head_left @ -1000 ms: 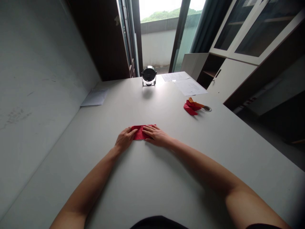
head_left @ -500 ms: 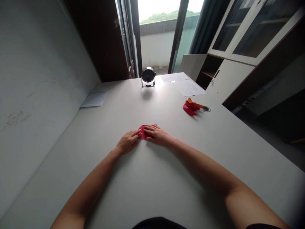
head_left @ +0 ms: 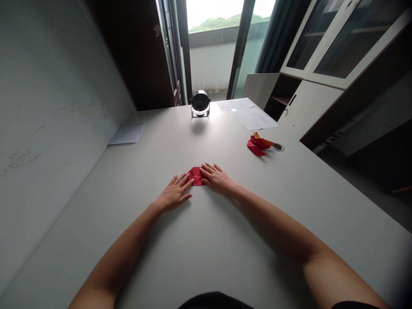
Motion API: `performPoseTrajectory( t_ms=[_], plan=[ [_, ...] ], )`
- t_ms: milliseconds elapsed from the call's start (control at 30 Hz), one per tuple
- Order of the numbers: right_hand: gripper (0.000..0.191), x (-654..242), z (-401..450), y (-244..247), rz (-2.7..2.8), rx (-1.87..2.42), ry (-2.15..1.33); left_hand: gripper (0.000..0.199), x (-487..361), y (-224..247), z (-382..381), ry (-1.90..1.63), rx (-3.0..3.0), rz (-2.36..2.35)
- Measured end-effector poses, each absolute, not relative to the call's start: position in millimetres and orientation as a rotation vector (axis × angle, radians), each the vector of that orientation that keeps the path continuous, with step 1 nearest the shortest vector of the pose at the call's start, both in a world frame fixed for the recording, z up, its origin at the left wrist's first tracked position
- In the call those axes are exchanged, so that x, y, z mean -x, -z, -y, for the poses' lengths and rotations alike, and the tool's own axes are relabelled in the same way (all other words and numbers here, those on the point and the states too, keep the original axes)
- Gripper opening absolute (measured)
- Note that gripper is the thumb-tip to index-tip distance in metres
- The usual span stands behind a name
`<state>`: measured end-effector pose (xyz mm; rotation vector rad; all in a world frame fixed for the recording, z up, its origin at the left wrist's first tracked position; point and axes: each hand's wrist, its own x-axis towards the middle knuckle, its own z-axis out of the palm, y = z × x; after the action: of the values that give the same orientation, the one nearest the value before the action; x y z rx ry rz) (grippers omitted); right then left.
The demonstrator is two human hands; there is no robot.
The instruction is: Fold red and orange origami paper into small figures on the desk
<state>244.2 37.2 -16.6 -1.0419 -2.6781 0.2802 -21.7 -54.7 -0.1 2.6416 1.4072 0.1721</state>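
A small folded sheet of red paper [head_left: 196, 176] with creases lies flat on the white table [head_left: 206, 240], between my two hands. My left hand [head_left: 174, 192] rests palm down with its fingers spread, the fingertips on the paper's left edge and the thumb apart on the table. On the paper's right part lies my right hand [head_left: 218, 178], fingers stretched out and flat. Its fingers hide the right end of the paper.
Red and orange folded paper pieces [head_left: 258, 145] lie at the right, beside a round cable hole [head_left: 277, 147]. A round black-and-silver device [head_left: 200, 104] stands at the far edge. Printed sheets [head_left: 254, 116] lie back right, more papers [head_left: 127, 132] by the left wall.
My right hand has slid a little to the right, uncovering more of the red paper. My left hand's fingers and thumb have spread wider.
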Motion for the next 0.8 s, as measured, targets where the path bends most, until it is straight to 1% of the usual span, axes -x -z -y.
performPoseTrajectory(
  t_ms=[133, 333, 467, 600, 700, 800],
  plan=[
    [0.058, -246.1, -37.4, 12.8, 2.661, 1.087, -0.210, 0.069, 18.3, 2.2, 57.6, -0.128, -2.646, -1.441],
    [0.049, -238.3, -27.9, 4.4, 2.696, 0.857, -0.220, 0.073, 9.9, -2.0, 61.9, -0.127, -2.687, -1.358],
    [0.052, -241.0, -30.1, 6.2, 2.755, 0.910, -0.271, 0.073, 10.1, 0.7, 60.8, -0.151, -2.678, -1.369],
    [0.054, -244.1, -32.3, 7.1, 2.755, 0.955, -0.224, 0.071, 13.0, 7.3, 58.2, -0.190, -2.626, -1.507],
    [0.053, -241.1, -28.7, 6.0, 2.749, 0.905, -0.169, 0.071, 14.0, 10.0, 57.1, -0.187, -2.615, -1.528],
    [0.052, -237.2, -25.1, 6.4, 2.775, 0.824, -0.188, 0.072, 13.6, 9.9, 57.2, -0.195, -2.617, -1.516]
  ],
)
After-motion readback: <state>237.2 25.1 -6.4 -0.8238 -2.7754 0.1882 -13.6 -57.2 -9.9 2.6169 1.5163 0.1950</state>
